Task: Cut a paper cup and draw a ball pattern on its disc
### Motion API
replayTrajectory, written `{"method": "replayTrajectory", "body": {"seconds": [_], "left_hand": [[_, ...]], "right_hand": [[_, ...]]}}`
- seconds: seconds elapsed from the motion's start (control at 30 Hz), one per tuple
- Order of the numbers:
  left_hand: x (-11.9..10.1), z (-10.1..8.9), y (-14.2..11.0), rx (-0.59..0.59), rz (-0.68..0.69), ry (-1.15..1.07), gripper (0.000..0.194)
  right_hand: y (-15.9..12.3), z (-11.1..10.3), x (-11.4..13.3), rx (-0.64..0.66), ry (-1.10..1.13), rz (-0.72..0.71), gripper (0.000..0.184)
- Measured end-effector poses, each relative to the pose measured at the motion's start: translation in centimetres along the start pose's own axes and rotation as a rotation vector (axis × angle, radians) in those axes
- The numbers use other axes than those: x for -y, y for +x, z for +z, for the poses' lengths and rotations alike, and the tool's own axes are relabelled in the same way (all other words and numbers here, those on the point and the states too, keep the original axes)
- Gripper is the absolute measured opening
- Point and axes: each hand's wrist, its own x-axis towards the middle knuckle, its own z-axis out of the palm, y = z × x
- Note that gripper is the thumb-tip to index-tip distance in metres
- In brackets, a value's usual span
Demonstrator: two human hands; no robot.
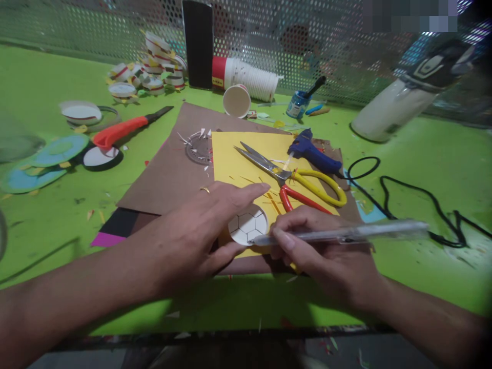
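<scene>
A small round white paper disc (pixel 249 225) with a black football pattern of hexagon lines is held over the yellow sheet (pixel 230 154). My left hand (pixel 207 220) grips its left side, thumb below and fingers above; the fingers partly hide its edge. In my right hand (pixel 307 241) is a clear-barrelled pen (pixel 353 233), its tip touching the disc near the lower edge. Just beyond the right hand lie scissors (pixel 284 177) with one red and one yellow handle, blades apart. A blue glue gun (pixel 313 154) rests behind them.
Brown card (pixel 161 169) lies under the yellow sheet. At left are an orange-handled cutter (pixel 121 132) and blue paper rings (pixel 61 151). Behind stand a black box (pixel 199 46), stacked paper cups (pixel 249 77) and a paint jar (pixel 299 105). A bottle (pixel 395 107) and black cord (pixel 415 189) occupy the right.
</scene>
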Motion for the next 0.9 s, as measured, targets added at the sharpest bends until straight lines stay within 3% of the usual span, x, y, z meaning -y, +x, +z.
{"method": "replayTrajectory", "body": {"seconds": [0.17, 0.63, 0.9], "left_hand": [[-0.06, -0.05, 0.11, -0.001, -0.001, -0.027, 0.065], [-0.18, -0.15, -0.15, 0.008, -0.011, -0.009, 0.07], [-0.16, 0.01, 0.01, -0.006, 0.003, -0.044, 0.066]], "right_hand": [[0.03, 0.03, -0.06, -0.043, -0.022, -0.042, 0.007], [-0.03, -0.1, 0.02, 0.027, -0.039, 0.014, 0.009], [0.03, -0.04, 0.11, -0.013, -0.031, -0.017, 0.007]]}}
